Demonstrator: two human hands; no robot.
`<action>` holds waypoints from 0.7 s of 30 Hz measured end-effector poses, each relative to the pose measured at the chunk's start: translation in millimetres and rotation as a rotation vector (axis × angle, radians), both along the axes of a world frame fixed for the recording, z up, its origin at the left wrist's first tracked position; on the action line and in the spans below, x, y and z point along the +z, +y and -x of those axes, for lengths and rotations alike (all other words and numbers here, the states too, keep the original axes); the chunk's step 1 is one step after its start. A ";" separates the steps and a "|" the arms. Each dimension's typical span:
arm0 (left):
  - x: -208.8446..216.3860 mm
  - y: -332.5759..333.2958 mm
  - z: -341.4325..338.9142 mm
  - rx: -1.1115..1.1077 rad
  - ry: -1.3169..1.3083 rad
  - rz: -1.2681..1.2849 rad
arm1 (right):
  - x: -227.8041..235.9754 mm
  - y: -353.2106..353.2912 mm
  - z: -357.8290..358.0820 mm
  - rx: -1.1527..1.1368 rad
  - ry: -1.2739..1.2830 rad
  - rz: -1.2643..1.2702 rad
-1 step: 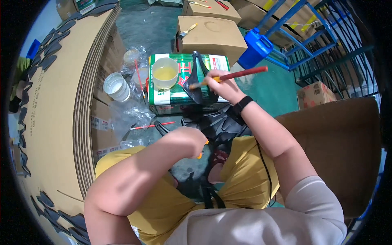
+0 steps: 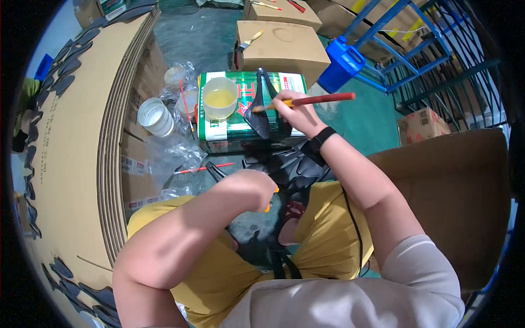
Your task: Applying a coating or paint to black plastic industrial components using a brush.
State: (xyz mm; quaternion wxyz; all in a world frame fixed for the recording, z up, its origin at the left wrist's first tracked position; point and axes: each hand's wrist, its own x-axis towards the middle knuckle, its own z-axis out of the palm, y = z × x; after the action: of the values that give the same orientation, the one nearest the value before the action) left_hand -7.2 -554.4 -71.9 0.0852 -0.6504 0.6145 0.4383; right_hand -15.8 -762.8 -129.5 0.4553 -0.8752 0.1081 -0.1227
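My right hand [image 2: 299, 113] grips a paintbrush [image 2: 322, 100] with a red handle. The brush tip touches, or nearly touches, a flat black curved part [image 2: 258, 121] lying on a green-and-white printed carton [image 2: 229, 130]. A second black piece lies beside it, partly behind my hand. Left of the part stands a translucent cup [image 2: 220, 99] of yellowish liquid. My left hand [image 2: 262, 188] is curled low above the floor, its fingers mostly hidden. Small orange bits show at its edge, but what it holds cannot be made out.
Several black parts [image 2: 298, 167] are piled below the carton. Stacked cardboard [image 2: 117, 136] lines the left, with a white tub [image 2: 156, 117] and plastic wrap nearby. Brown boxes [image 2: 281, 46], a blue jerrycan [image 2: 340, 64] and a blue metal frame [image 2: 391, 49] stand beyond. An open carton [image 2: 443, 202] is at right.
The brush tip has shifted slightly up the black part, and the handle's far end has dipped a little. My left hand has stayed put.
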 end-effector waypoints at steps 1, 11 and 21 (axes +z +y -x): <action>-1.7 0.2 0.2 0.023 -0.006 0.057 | -1.2 1.2 -2.4 -0.033 0.002 0.042; -6.5 -2.3 -2.4 0.022 0.010 0.052 | -5.0 8.4 -0.1 0.179 0.004 0.106; -0.6 4.7 -5.7 0.022 0.014 0.091 | 8.2 6.7 12.0 0.245 0.159 0.068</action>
State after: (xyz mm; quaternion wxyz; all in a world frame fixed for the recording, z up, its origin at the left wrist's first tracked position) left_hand -1.5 -549.7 -72.5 0.0466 -0.6573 0.6271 0.4155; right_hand -27.8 -756.0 -121.4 0.4268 -0.9038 0.0321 -0.0004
